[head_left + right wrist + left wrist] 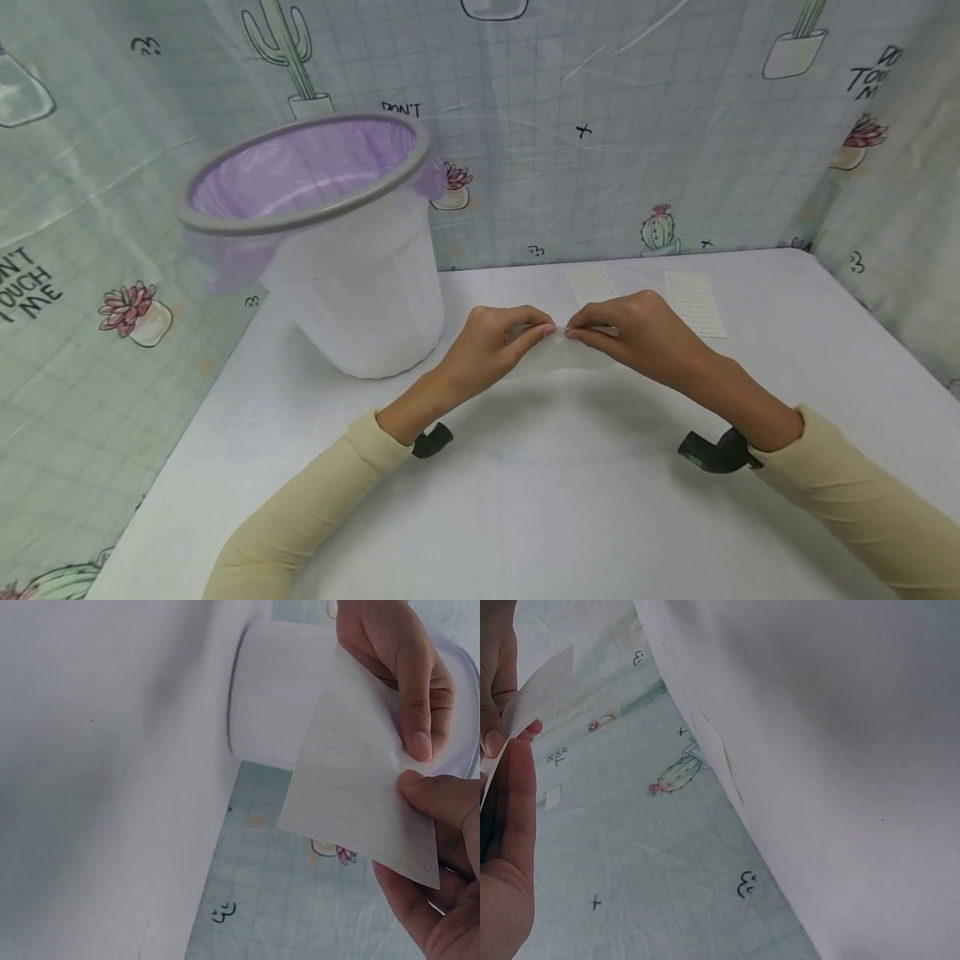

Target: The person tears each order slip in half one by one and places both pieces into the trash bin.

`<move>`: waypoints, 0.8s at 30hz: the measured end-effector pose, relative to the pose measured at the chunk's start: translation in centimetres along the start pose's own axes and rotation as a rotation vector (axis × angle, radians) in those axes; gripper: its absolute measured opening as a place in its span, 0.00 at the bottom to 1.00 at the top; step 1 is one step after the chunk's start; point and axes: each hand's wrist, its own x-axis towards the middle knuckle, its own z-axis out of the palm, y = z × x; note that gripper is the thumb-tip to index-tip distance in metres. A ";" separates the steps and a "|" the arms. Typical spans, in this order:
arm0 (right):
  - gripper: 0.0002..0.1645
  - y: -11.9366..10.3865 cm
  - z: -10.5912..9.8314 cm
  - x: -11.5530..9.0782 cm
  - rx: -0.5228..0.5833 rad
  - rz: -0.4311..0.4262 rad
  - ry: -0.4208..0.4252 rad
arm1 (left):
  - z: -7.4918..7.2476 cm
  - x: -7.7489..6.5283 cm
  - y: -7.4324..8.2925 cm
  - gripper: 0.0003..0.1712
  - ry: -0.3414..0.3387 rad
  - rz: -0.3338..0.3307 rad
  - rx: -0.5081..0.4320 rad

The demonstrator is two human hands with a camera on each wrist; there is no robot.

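Above the middle of the table, my left hand [495, 346] and right hand [652, 337] pinch the top edge of a small sheet of lined paper [558, 358] between thumbs and fingers. Their fingertips almost meet at the middle of that edge. In the right wrist view the paper [345, 772] hangs as one whole pale sheet with faint ruled lines, creased slightly near the thumbs. The left wrist view catches it nearly edge-on, with part of the paper [544, 686] standing out past the fingers.
Two lined paper sheets lie behind my hands, one [591, 282] partly covered by the right hand, the other [696, 304] farther right. A white bin [367, 283] with a grey rim and purple liner [300, 171] stands at the left. A cactus-print curtain [540, 125] closes off the back.
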 end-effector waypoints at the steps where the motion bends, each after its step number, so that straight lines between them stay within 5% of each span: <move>1: 0.05 -0.1 0.0 0.0 -0.008 -0.016 0.011 | 0.0 0.0 0.1 0.07 0.004 0.003 -0.002; 11: 0.11 -0.6 -0.3 0.3 -0.065 -0.140 0.096 | -0.6 0.2 0.1 0.06 0.043 -0.016 -0.094; 24: 0.12 -1.4 -0.8 1.1 -0.131 -0.235 0.154 | -2.1 0.6 0.8 0.06 0.071 -0.016 -0.079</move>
